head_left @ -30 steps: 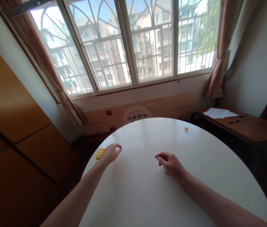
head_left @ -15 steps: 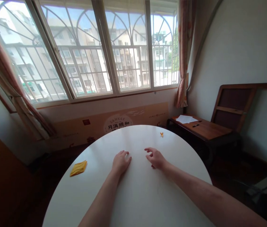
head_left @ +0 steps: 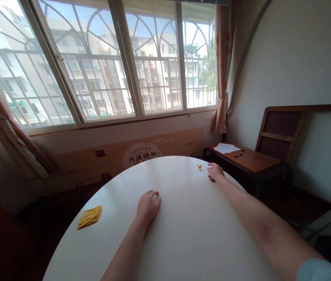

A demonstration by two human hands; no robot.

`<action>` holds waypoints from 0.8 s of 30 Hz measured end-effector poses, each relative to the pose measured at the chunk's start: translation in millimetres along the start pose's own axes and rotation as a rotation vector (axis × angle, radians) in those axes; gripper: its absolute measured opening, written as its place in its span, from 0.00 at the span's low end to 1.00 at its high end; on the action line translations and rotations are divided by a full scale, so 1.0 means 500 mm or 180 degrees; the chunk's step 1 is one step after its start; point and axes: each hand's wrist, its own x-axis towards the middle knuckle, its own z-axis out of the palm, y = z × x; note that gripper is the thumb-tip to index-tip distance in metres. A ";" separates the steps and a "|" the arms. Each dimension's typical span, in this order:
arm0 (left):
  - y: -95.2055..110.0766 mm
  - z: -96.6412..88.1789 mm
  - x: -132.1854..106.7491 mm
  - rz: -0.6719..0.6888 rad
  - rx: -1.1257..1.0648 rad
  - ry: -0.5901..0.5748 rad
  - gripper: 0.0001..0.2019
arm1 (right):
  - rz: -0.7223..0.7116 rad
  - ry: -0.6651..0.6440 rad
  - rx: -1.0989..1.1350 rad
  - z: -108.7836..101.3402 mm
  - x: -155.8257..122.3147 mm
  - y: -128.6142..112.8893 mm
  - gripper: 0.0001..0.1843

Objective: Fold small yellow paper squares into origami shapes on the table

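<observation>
My left hand [head_left: 149,205] rests on the white round table [head_left: 179,242], fingers loosely bent with a gap between thumb and forefinger, and nothing in it. Toward the far right of the tabletop, my right hand [head_left: 215,171] reaches out with its fingers apart and holds nothing. Just left of those fingertips stands a small orange-yellow thing [head_left: 199,168] with pointed tips, like a folded paper figure; a narrow strip of tabletop separates them. On the left side of the table lies a flat yellow packet or folded sheet [head_left: 89,217], away from both hands.
Beyond the table, a low wooden bench [head_left: 256,160] carries white papers [head_left: 226,148] and a dark pen-like item [head_left: 238,155]. A printed cardboard panel [head_left: 106,158] leans under the barred window. Curtains [head_left: 221,78] hang at the window's sides.
My right hand has moved away and to the right, from the table's middle to beside the small orange-yellow thing. My left hand stays nearly in place. The view has shifted slightly right.
</observation>
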 end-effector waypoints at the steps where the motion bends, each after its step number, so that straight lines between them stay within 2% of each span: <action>1: -0.001 0.001 0.001 -0.0003 -0.0002 0.0006 0.17 | 0.0057 -0.0012 0.0027 0.009 0.011 -0.007 0.18; 6: -0.004 0.005 0.006 -0.0061 -0.0005 0.0037 0.16 | 0.0311 -0.0135 0.0085 0.040 0.070 -0.033 0.18; 11: -0.006 0.012 0.010 -0.0123 -0.0003 0.0082 0.15 | 0.0292 -0.0265 0.0142 0.052 0.116 -0.037 0.18; 19: -0.007 0.014 0.012 -0.0151 -0.0038 0.0070 0.15 | 0.0066 -0.0618 0.0152 0.054 0.150 -0.014 0.18; 24: -0.009 0.013 0.014 -0.0150 -0.0054 0.0073 0.14 | -0.0026 -0.0657 0.0242 0.057 0.156 -0.004 0.18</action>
